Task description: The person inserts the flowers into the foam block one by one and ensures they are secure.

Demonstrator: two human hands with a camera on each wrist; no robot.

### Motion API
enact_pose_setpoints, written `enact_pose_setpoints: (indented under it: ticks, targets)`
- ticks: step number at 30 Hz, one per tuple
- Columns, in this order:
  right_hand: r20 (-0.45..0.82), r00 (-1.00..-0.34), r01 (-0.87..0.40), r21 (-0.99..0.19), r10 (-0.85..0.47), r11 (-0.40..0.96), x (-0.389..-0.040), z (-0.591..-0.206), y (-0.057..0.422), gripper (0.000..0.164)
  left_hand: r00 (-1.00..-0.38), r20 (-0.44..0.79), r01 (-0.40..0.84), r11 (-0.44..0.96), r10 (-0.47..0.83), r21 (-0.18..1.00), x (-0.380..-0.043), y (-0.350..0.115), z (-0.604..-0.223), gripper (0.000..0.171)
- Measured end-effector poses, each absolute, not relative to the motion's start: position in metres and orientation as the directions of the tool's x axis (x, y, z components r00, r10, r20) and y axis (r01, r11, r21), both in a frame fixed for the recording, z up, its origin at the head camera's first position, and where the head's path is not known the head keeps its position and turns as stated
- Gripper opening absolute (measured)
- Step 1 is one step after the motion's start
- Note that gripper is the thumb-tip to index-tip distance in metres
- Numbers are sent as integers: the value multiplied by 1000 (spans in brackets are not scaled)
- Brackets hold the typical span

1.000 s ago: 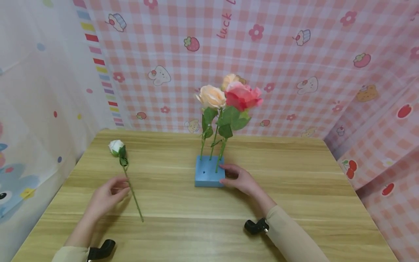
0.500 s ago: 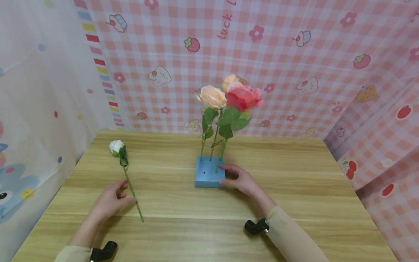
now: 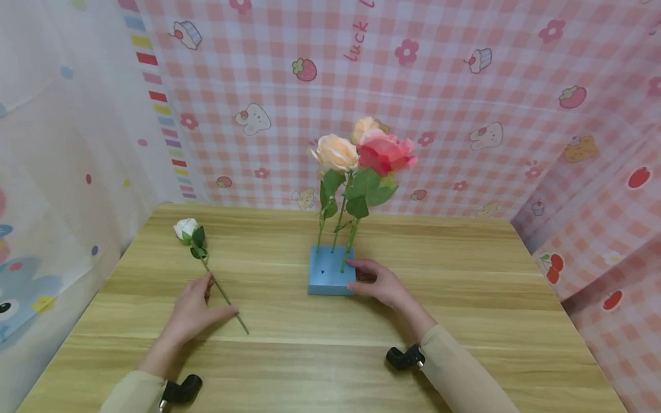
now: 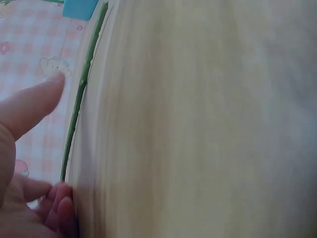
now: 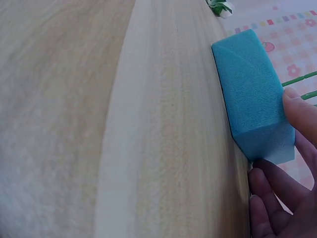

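Note:
A white rose [image 3: 186, 228] lies on the table at the left, its green stem [image 3: 225, 295] slanting toward the front right. Against that stem rests my left hand [image 3: 193, 312], with fingertips near the leaves and a straight thumb farther down. In the left wrist view the thumb stands apart from the stem [image 4: 83, 84], and the fingertips touch its lower visible part. My right hand [image 3: 379, 285] holds the right side of a blue foam block [image 3: 325, 281] between thumb and fingers. Standing in the block are two peach roses [image 3: 334, 152] and a pink-red rose [image 3: 386, 152].
A small dark hole [image 3: 322, 272] shows in the block's top, front left. The wooden table [image 3: 289, 367] reaches back to a pink checked cloth [image 3: 248, 74]. A pale printed cloth [image 3: 46, 143] hangs at the left. Both wrists carry black camera mounts.
My left hand has moved right and come against the stem. The white rose has turned slightly, its stem end shifting right and away from me. My right hand and the block have stayed still.

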State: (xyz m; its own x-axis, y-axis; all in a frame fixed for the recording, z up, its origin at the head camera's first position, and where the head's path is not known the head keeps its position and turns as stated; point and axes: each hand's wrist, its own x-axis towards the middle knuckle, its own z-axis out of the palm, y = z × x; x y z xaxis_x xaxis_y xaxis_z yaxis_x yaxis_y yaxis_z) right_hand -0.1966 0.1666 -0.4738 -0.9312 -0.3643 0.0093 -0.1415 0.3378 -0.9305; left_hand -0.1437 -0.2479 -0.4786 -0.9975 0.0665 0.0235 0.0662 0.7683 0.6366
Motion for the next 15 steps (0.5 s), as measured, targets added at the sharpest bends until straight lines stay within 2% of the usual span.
enact_pose_setpoints:
  ticks: [7,10,15]
  targets:
    - [8,-927,-139,-937,-375,322,-184,-447,161,51,-1000,8,13,798,10,603,-150,-241,-481,123]
    - [4,-926,-135,-937,-377,322,-181,-443,161,51,-999,29,42,801,32,597,-151,-242,-482,117]
    - [-3,-927,-130,-936,-376,326,-181,-444,161,52,-988,104,151,770,111,619,-152,-248,-483,95]
